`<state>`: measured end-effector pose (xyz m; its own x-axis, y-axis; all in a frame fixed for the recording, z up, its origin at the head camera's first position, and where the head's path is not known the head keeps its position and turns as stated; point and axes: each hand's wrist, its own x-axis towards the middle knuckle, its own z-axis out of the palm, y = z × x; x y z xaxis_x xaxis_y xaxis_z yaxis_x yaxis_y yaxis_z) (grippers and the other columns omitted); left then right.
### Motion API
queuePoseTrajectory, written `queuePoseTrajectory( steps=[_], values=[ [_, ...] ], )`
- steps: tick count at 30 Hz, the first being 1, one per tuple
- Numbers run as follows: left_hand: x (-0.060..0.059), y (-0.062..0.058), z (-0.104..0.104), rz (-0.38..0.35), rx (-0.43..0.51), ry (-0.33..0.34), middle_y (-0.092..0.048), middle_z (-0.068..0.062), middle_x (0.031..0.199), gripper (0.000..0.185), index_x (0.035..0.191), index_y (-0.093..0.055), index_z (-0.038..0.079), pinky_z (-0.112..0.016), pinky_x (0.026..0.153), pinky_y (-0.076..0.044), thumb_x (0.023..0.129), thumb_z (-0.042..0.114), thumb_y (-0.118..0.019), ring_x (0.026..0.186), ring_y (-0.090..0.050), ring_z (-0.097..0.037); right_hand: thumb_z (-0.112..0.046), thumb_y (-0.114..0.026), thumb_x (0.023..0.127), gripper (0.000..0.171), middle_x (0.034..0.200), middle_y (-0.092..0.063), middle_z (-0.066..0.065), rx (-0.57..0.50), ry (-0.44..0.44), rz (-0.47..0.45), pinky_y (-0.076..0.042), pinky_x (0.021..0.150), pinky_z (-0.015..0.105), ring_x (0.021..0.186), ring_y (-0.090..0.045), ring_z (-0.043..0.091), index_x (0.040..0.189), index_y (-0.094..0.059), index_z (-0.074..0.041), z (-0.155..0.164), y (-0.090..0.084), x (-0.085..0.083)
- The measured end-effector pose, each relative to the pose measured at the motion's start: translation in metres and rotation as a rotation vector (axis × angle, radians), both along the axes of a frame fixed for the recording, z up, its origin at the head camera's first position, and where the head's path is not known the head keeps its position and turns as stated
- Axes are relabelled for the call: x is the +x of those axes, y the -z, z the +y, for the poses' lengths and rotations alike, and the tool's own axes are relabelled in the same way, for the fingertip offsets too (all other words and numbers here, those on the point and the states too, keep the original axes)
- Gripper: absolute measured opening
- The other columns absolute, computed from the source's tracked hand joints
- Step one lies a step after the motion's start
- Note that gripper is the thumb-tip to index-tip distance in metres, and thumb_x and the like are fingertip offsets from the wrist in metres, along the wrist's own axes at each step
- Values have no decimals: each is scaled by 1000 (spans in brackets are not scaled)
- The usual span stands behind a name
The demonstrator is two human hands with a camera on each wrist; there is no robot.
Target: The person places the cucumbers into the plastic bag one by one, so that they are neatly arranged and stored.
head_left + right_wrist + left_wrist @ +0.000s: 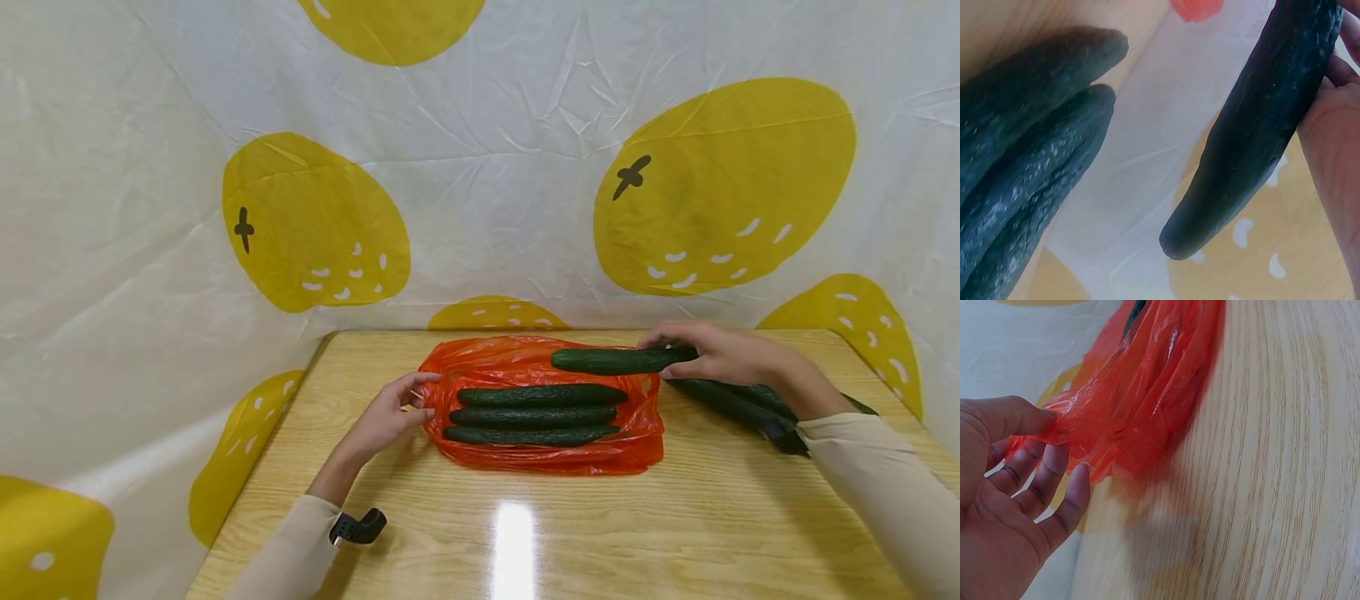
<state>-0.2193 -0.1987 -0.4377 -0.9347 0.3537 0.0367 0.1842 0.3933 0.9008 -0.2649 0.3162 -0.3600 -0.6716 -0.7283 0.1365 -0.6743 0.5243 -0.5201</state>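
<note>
An orange plastic bag (540,454) lies flat on the wooden table (525,533) with three dark green cucumbers (534,415) side by side on it. My right hand (708,350) holds a fourth cucumber (615,360) by its right end, above the bag's far edge; the right wrist view shows this cucumber (1260,125) in my palm. My left hand (390,412) pinches the bag's left edge (1079,419) between thumb and fingers. More cucumbers (738,400) lie on the table under my right forearm, with their ends (1035,144) close in the right wrist view.
A white sheet with yellow fruit prints (315,225) hangs behind and around the table. The table's left edge (255,492) lies close to my left arm. Bare wood with a light glare (513,542) lies in front of the bag.
</note>
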Motion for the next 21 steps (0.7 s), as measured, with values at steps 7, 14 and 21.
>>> queuePoseTrajectory(
  steps=[7,14,21],
  values=[
    [1,2,0,-3,1,-2,-57,-15,106,52,139,-57,5,-28,71,-51,90,-5,-69,91,-56,-28,-17,-70,96,38,130,-64,-5,-6,-16,-34,-47,98,29,122,-58,16,133,-62,-20,-12,-1,-2],
    [0,3,1,3,-2,-1,-56,-15,106,52,139,-57,5,-26,71,-51,90,-4,-71,92,-56,-28,-18,-70,96,37,131,-63,-5,20,-2,-61,-48,99,37,123,-57,19,132,-62,-20,-22,3,-8],
    [-1,2,1,9,-6,3,-56,-15,105,51,139,-57,4,-26,72,-51,90,-3,-71,92,-56,-28,-17,-71,96,39,131,-64,-4,20,-36,-48,-49,99,41,122,-59,19,134,-62,-16,-31,5,-12]
  ],
)
